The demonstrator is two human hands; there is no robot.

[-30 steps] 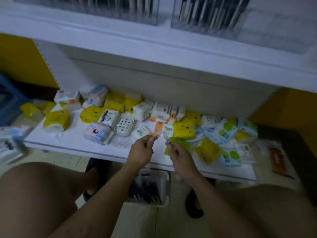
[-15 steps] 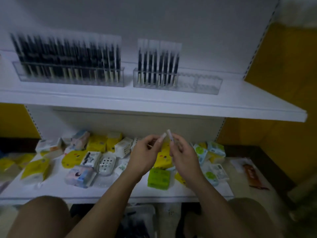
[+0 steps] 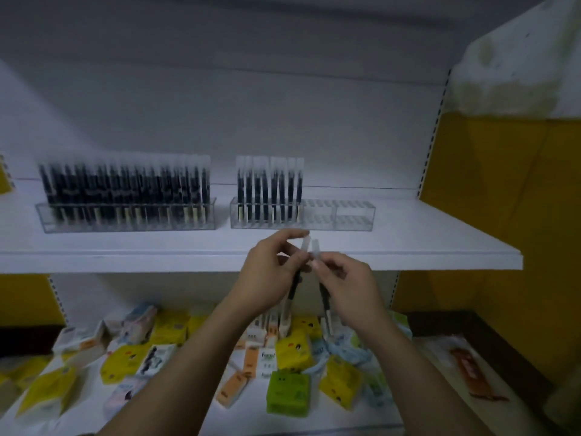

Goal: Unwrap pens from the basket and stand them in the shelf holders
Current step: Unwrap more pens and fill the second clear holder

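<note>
The left hand is closed around one pen, pinching it near its clear upper end, and the right hand grips a second pen the same way. Both pens hang tip down with their clear tops side by side and nearly touching, just in front of the upper shelf's near edge. Held upright like this, they are probably being lined up to drop straight into slots. Two clear holders stand on that shelf: the left holder looks full of dark pens, too blurred to count, while the right holder carries roughly eight on its left side and has its right part empty, the likely target. Small packets lie scattered on the lower shelf; the basket is not visible
</note>
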